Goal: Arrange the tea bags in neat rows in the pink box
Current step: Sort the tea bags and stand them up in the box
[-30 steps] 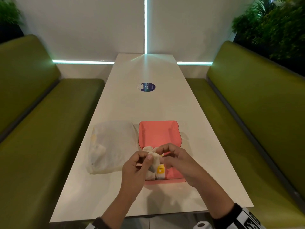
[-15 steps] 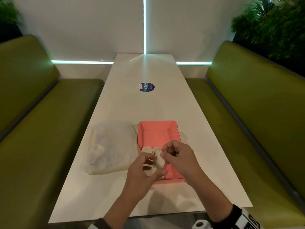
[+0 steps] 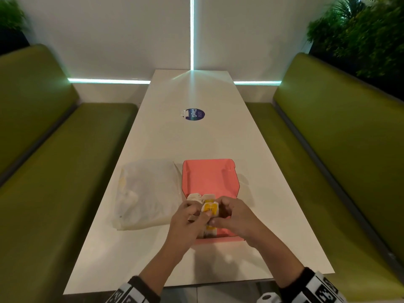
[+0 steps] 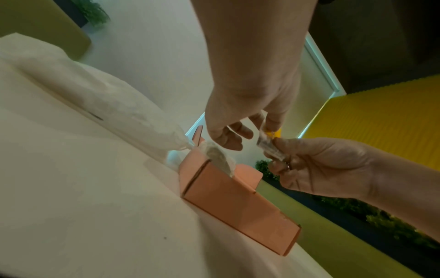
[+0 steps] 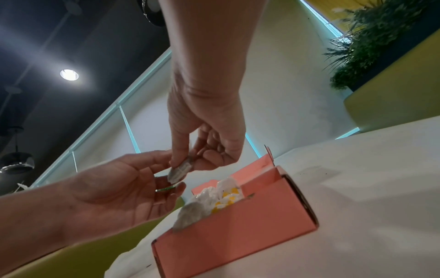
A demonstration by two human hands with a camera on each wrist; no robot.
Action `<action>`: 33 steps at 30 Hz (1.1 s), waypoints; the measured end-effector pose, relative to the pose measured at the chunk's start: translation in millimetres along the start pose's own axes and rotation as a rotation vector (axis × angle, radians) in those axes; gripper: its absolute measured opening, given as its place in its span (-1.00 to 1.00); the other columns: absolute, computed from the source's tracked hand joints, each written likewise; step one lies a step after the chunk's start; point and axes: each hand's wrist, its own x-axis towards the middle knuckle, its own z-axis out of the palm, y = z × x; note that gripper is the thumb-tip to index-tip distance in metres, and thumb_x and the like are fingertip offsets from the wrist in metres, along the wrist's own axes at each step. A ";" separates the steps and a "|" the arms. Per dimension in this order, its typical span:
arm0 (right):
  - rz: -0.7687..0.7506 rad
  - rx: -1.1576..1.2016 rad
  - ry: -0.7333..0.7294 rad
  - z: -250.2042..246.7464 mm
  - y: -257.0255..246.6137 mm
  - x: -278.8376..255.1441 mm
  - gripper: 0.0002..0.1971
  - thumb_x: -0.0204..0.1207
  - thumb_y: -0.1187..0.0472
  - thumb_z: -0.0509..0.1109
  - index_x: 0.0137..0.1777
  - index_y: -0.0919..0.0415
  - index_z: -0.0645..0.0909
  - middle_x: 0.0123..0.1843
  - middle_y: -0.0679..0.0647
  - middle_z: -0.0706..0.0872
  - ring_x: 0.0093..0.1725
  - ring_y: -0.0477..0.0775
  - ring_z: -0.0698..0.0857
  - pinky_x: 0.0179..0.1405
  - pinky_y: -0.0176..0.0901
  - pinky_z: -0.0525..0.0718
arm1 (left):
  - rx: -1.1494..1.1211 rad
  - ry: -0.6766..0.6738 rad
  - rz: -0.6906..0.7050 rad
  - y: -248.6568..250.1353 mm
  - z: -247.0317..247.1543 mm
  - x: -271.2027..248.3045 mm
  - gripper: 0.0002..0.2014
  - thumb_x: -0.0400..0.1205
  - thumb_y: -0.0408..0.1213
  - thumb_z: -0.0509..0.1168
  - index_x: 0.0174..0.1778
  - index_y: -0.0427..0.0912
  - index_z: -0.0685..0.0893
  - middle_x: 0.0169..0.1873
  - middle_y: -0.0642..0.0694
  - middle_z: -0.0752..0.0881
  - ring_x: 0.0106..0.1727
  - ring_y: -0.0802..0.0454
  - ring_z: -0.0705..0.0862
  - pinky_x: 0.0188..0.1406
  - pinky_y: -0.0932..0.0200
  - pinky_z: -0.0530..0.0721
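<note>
Round dark-blue sticker [image 3: 194, 114] on the tabletop [image 3: 218, 138]: reads "ClayG" in white, smaller lines beneath illegible | wristbands [image 3: 323, 289]: black-and-white block patterns, unreadable | tea-bag tags: yellow, print too small to read

A long white tabletop [image 3: 192, 141] runs to a white wall [image 3: 135, 38] crossed by cyan light strips [image 3: 192, 31]. Green benches [image 3: 46, 171] flank it on both sides. Plants [image 3: 363, 33] stand behind the right bench. A ceiling spotlight [image 5: 69, 74] shines above.
</note>
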 end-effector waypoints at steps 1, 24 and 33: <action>0.004 -0.058 0.032 -0.4 3.6 2.7 -0.71 0.31 0.43 0.54 -0.07 0.07 0.66 -0.28 -0.12 0.69 -0.28 -0.20 0.61 -0.19 -0.36 0.61 | 0.044 -0.005 0.022 -1.6 -0.3 2.7 -0.91 0.58 -0.32 0.37 -0.15 -0.04 0.73 -0.09 0.10 0.62 -0.04 0.20 0.61 -0.16 0.52 0.54; 0.119 -0.507 -0.200 -6.3 41.5 13.0 -0.89 0.39 0.29 0.43 -0.25 0.24 0.53 -0.32 0.02 0.50 -0.32 -0.09 0.43 -0.34 -0.33 0.39 | 1.319 -0.168 0.220 -17.5 10.3 20.9 -0.64 0.56 -0.14 0.19 0.30 0.11 0.45 0.29 0.08 0.47 0.30 0.00 0.39 0.09 0.09 0.29; 0.113 -0.557 -0.202 -2.1 45.8 15.3 -0.59 0.56 0.20 0.33 -0.53 0.08 0.37 -0.50 -0.02 0.37 -0.48 -0.12 0.31 -0.47 -0.32 0.23 | 1.216 -0.142 0.278 -24.8 10.1 22.1 -0.58 0.02 -0.21 0.60 -0.23 0.08 0.68 -0.24 0.08 0.65 -0.22 -0.01 0.63 -0.37 0.13 0.33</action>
